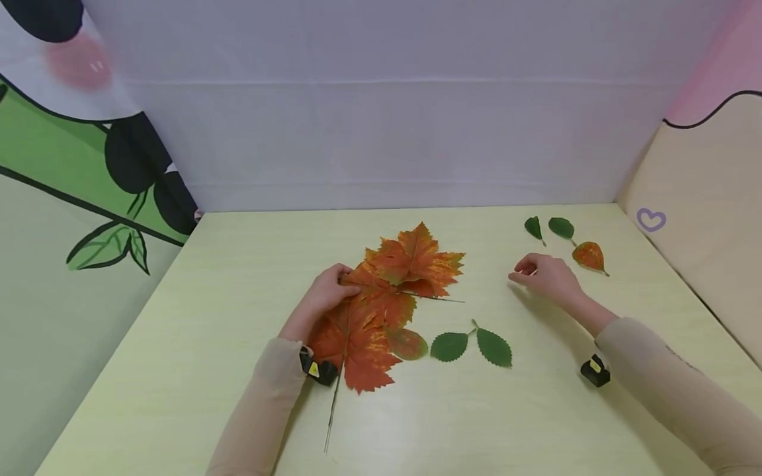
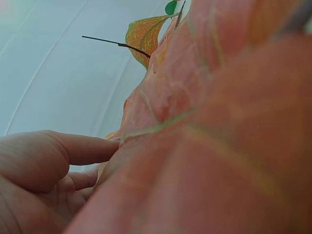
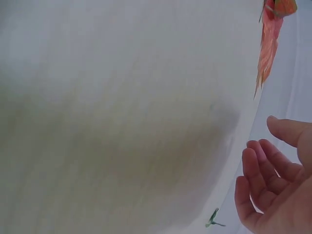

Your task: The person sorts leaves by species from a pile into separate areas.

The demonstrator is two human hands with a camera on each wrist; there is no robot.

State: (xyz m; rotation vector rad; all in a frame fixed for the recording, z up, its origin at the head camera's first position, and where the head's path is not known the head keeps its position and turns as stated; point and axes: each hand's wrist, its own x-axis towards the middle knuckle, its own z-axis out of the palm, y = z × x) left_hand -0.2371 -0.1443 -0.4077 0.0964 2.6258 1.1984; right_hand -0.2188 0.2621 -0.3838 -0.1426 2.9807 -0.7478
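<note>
My left hand (image 1: 331, 288) pinches the edge of a bunch of orange-red artificial maple leaves (image 1: 370, 354) between thumb and fingers. In the left wrist view the thumb and fingers (image 2: 87, 151) meet at the rim of a leaf, and the red leaf surface (image 2: 161, 190) fills much of the picture. Thin dark stems stick out of the bunch. My right hand (image 1: 549, 277) hovers over the table with nothing in it. Its fingers (image 3: 265, 170) are loosely bent, and the thumb stands apart from them.
Two green leaves on one stalk (image 1: 494, 348) lie right of the bunch, beside a reddish-green oval leaf (image 1: 408, 344). Farther back right are a small green leaf (image 1: 533, 227), another green leaf (image 1: 561, 228) and an orange leaf (image 1: 589, 256). Cloth walls (image 1: 405, 145) surround the pale table (image 1: 214, 370).
</note>
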